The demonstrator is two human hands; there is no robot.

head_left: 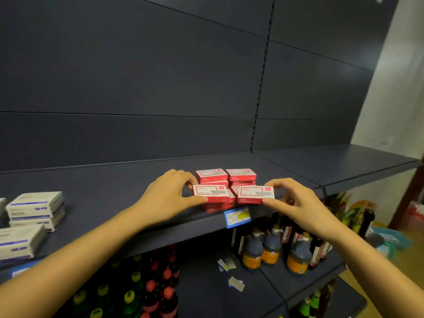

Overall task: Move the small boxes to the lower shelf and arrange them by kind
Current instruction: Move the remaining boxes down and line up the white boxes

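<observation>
Left hand [167, 198] pinching one red box [211, 193], right hand [296, 203] pinching another [255, 194], both atop red stacks at shelf [114, 180] edge; careless nudge could topple stacks onto bottles [270, 249] below

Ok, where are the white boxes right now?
The white boxes are stacked at the far left of the same shelf, well left of the red boxes both hands touch.

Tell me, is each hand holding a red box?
Yes, the left hand pinches one red box and the right hand pinches another red box, both above the red stacks on the shelf.
</observation>
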